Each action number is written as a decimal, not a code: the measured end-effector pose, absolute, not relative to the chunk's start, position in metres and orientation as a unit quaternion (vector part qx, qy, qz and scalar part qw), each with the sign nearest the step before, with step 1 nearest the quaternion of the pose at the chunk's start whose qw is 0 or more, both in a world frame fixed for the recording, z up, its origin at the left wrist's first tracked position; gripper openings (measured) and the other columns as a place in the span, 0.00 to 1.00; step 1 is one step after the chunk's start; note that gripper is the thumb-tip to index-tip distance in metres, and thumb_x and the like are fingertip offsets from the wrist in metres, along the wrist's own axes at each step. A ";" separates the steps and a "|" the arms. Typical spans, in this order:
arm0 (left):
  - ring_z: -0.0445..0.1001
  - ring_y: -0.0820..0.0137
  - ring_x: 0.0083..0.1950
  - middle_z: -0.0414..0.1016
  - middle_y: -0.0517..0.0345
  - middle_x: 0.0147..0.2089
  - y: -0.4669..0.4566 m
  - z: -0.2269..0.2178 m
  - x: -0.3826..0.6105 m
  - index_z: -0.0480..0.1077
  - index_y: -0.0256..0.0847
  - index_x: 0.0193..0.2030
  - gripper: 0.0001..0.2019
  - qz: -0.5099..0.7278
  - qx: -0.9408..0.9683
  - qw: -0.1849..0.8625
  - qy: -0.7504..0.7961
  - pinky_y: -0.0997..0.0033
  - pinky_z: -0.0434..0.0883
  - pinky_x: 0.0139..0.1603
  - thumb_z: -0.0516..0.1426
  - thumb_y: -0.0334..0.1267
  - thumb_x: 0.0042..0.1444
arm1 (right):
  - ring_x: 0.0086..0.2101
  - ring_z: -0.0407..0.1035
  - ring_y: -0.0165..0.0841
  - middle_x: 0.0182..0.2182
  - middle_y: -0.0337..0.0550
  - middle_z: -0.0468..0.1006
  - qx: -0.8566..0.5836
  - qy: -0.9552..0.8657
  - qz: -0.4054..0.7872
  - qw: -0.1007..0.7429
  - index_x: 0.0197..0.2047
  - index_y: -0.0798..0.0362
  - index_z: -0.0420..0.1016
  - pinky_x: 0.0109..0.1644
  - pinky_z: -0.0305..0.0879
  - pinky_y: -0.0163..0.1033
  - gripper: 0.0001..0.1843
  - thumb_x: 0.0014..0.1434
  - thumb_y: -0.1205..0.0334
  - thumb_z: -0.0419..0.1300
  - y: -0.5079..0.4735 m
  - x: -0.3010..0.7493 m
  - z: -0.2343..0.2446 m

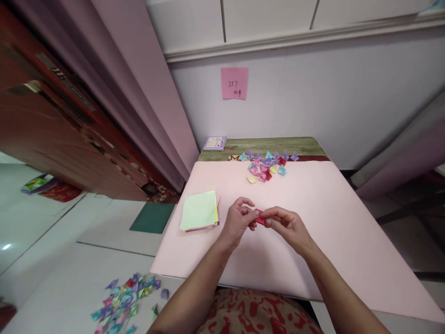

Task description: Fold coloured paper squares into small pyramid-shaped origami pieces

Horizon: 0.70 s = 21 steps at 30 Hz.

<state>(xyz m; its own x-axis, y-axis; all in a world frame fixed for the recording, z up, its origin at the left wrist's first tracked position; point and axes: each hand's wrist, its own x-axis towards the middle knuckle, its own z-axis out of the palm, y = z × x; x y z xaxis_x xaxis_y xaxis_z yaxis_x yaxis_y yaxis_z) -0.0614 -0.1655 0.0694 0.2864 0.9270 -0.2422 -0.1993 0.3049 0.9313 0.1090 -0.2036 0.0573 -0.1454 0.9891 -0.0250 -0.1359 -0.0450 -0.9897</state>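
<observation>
**Small red piece, tight two-hand pinch: slip and crease risk**

Left to right:

- Floor [100,260], lower left: loose heap of small folded paper pieces [120,301], mixed colours, a couple lying apart. Could get crushed if a foot or chair shifts that way.
- Paper stack [198,211], pale green sheet on top, yellow and pink edges showing. Sits by the left edge of the pink cover [347,232] on the counter [295,144]. Edges uneven; a left-arm sweep could fan it or push sheets off.
- Left hand [239,218]: closed in a pinch, thumb on the red paper piece [259,218].
- That red piece is held between both hands, over the middle of the cover, near side of the folded pieces. Mostly hidden by fingers, so fold state unreadable. Uneven pull could tear it; hard thumb pressure could set a crooked crease.
- Folded pieces at the back [253,170]: rough row plus a loose cluster. Light, so a knuckle or draught could scatter them.
- Right hand [285,227]: narrow fingertip pinch on the red piece's right end. Little contact area; likeliest slip point.
</observation>
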 end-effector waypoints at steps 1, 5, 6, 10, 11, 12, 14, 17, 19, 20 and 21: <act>0.67 0.75 0.19 0.70 0.66 0.21 -0.166 0.070 -0.060 0.65 0.40 0.34 0.17 0.416 0.427 0.678 0.429 0.76 0.63 0.20 0.68 0.41 0.45 | 0.38 0.76 0.37 0.36 0.45 0.82 -0.437 -0.488 0.582 0.482 0.40 0.51 0.79 0.47 0.72 0.44 0.15 0.54 0.50 0.68 -0.203 0.109 0.057; 0.69 0.75 0.22 0.71 0.62 0.23 -0.167 0.071 -0.058 0.67 0.38 0.30 0.14 0.417 0.460 0.665 0.415 0.76 0.66 0.22 0.66 0.43 0.50 | 0.39 0.77 0.39 0.36 0.46 0.83 -0.450 -0.459 0.584 0.496 0.41 0.51 0.79 0.47 0.73 0.46 0.17 0.52 0.51 0.70 -0.203 0.108 0.054; 0.70 0.75 0.24 0.72 0.60 0.24 -0.167 0.072 -0.058 0.68 0.37 0.31 0.13 0.419 0.469 0.662 0.408 0.75 0.67 0.24 0.65 0.44 0.52 | 0.38 0.77 0.38 0.36 0.46 0.83 -0.452 -0.457 0.580 0.501 0.42 0.51 0.79 0.46 0.73 0.45 0.17 0.52 0.51 0.70 -0.204 0.108 0.055; 0.76 0.70 0.34 0.78 0.54 0.35 -0.170 0.074 -0.062 0.73 0.36 0.37 0.12 0.422 0.489 0.678 0.352 0.70 0.74 0.36 0.67 0.40 0.50 | 0.34 0.75 0.35 0.33 0.44 0.81 -0.457 -0.461 0.553 0.522 0.42 0.51 0.78 0.41 0.74 0.42 0.17 0.53 0.51 0.69 -0.203 0.109 0.058; 0.77 0.69 0.36 0.79 0.53 0.37 -0.171 0.074 -0.063 0.73 0.36 0.38 0.13 0.420 0.487 0.685 0.341 0.69 0.75 0.39 0.68 0.38 0.47 | 0.33 0.75 0.35 0.32 0.44 0.81 -0.457 -0.464 0.545 0.527 0.41 0.52 0.79 0.40 0.74 0.41 0.17 0.53 0.50 0.69 -0.203 0.109 0.059; 0.77 0.69 0.37 0.79 0.53 0.38 -0.171 0.074 -0.064 0.74 0.36 0.39 0.15 0.421 0.484 0.691 0.334 0.68 0.75 0.40 0.69 0.37 0.46 | 0.33 0.75 0.35 0.31 0.44 0.81 -0.458 -0.468 0.538 0.531 0.40 0.52 0.79 0.39 0.74 0.41 0.17 0.53 0.50 0.70 -0.203 0.110 0.060; 0.77 0.68 0.37 0.79 0.52 0.37 -0.172 0.074 -0.064 0.74 0.35 0.38 0.14 0.431 0.477 0.692 0.329 0.66 0.76 0.39 0.69 0.37 0.46 | 0.31 0.74 0.34 0.30 0.44 0.81 -0.462 -0.472 0.523 0.538 0.38 0.52 0.79 0.36 0.74 0.40 0.16 0.52 0.50 0.70 -0.202 0.109 0.062; 0.77 0.68 0.35 0.79 0.51 0.36 -0.172 0.076 -0.061 0.74 0.35 0.35 0.13 0.446 0.471 0.686 0.330 0.66 0.76 0.36 0.68 0.39 0.48 | 0.27 0.73 0.33 0.26 0.42 0.79 -0.478 -0.471 0.498 0.550 0.35 0.52 0.79 0.32 0.73 0.38 0.14 0.54 0.49 0.68 -0.202 0.106 0.063; 0.77 0.68 0.33 0.79 0.52 0.33 -0.173 0.077 -0.059 0.74 0.34 0.33 0.12 0.449 0.468 0.682 0.337 0.67 0.77 0.34 0.68 0.41 0.49 | 0.26 0.72 0.32 0.24 0.41 0.78 -0.490 -0.464 0.485 0.557 0.32 0.53 0.79 0.31 0.72 0.37 0.14 0.55 0.50 0.68 -0.203 0.103 0.063; 0.77 0.68 0.32 0.79 0.53 0.31 -0.173 0.078 -0.058 0.74 0.34 0.32 0.12 0.450 0.467 0.680 0.342 0.67 0.76 0.33 0.67 0.41 0.49 | 0.25 0.71 0.31 0.24 0.41 0.78 -0.495 -0.458 0.481 0.560 0.32 0.53 0.78 0.31 0.72 0.37 0.14 0.55 0.50 0.67 -0.204 0.102 0.063; 0.77 0.69 0.31 0.78 0.54 0.30 -0.174 0.079 -0.056 0.74 0.34 0.31 0.12 0.452 0.465 0.676 0.349 0.68 0.76 0.32 0.67 0.41 0.50 | 0.25 0.71 0.31 0.23 0.40 0.78 -0.500 -0.451 0.477 0.565 0.31 0.53 0.78 0.30 0.72 0.36 0.13 0.55 0.50 0.67 -0.204 0.100 0.063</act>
<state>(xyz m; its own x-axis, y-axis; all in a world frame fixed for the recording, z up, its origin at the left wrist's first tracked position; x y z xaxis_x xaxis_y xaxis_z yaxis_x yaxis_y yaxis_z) -0.0564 -0.1743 0.0787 0.3471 0.9365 -0.0506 -0.2867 0.1574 0.9450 0.0999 -0.2045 0.0625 0.1380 0.9899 0.0314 -0.0883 0.0438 -0.9951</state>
